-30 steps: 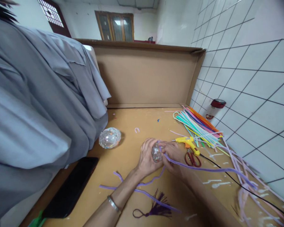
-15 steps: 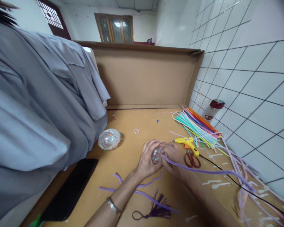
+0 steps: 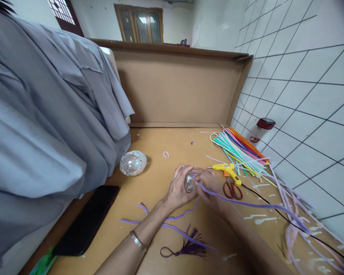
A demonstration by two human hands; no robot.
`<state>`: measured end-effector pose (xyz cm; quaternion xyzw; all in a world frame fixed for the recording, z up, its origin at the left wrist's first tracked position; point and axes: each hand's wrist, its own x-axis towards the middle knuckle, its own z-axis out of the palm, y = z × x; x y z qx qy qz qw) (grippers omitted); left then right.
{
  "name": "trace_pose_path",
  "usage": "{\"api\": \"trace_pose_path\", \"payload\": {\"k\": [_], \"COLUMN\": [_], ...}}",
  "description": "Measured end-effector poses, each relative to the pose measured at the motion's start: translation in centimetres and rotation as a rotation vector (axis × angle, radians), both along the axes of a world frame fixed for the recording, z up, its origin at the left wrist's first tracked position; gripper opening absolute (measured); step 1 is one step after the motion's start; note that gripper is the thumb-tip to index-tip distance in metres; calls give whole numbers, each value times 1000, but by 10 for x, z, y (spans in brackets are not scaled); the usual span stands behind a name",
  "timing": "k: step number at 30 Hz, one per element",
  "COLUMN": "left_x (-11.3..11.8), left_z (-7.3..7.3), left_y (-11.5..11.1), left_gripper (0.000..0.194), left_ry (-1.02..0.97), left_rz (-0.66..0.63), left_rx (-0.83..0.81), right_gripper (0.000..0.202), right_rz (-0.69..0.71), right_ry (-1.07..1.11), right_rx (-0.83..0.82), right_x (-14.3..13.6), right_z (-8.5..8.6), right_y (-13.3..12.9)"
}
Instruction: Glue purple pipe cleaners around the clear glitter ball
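A small clear ball [image 3: 190, 182] with coloured specks is held between my two hands near the middle of the table. My left hand [image 3: 179, 187] is wrapped round its left side. On the other side, my right hand [image 3: 208, 185] pinches a purple pipe cleaner [image 3: 246, 203] against the ball; its long end trails off to the right. More purple pipe cleaners [image 3: 183, 232] lie by my left forearm, one over a dark purple tassel [image 3: 189, 248]. A larger clear speckled ball [image 3: 133, 163] rests to the left.
Right of my hands are a yellow glue gun [image 3: 227, 170] with a black cord, red-handled scissors [image 3: 232, 189], a bundle of coloured pipe cleaners [image 3: 240, 151] and a jar [image 3: 260, 130]. A black phone-like slab [image 3: 87, 219] lies left, beside grey cloth [image 3: 60, 114]. Cardboard [image 3: 180, 88] stands behind.
The view has tilted slightly, so everything on the table sits a little higher. Both hands keep their hold on the small ball and the purple pipe cleaner, with barely any shift.
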<state>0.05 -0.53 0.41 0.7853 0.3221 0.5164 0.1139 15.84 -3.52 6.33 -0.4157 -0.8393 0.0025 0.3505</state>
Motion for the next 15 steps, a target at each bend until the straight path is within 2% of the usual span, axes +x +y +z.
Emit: {"api": "trace_pose_path", "payload": {"k": [5, 15], "left_x": [1, -2], "left_z": [-2, 3], "left_y": [1, 3], "left_gripper": [71, 60], "left_ry": [-12, 1], "left_rz": [-12, -51], "left_rx": [-5, 24], "right_gripper": [16, 10], "right_rz": [71, 0], "right_ry": [39, 82], "right_rx": [18, 49], "right_x": [2, 1], "right_z": [4, 0], "right_y": [1, -1]}}
